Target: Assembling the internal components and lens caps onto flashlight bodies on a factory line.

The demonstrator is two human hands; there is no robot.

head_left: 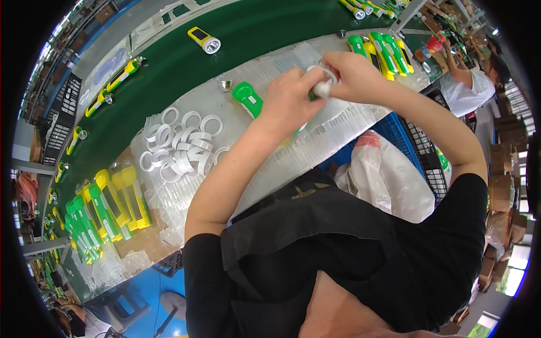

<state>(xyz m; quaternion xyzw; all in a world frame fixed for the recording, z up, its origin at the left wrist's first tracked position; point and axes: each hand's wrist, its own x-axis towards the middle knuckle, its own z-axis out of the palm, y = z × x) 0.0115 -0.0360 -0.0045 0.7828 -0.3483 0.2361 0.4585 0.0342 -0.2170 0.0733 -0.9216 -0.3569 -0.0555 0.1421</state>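
1 head-worn fisheye looks down from near above the hands (288,97).

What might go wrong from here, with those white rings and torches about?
The ring between the left hand and the right hand might slip and drop. The green torch lies close by the left hand, so it could get knocked. The loose rings pile up near the left forearm, which might scatter some.
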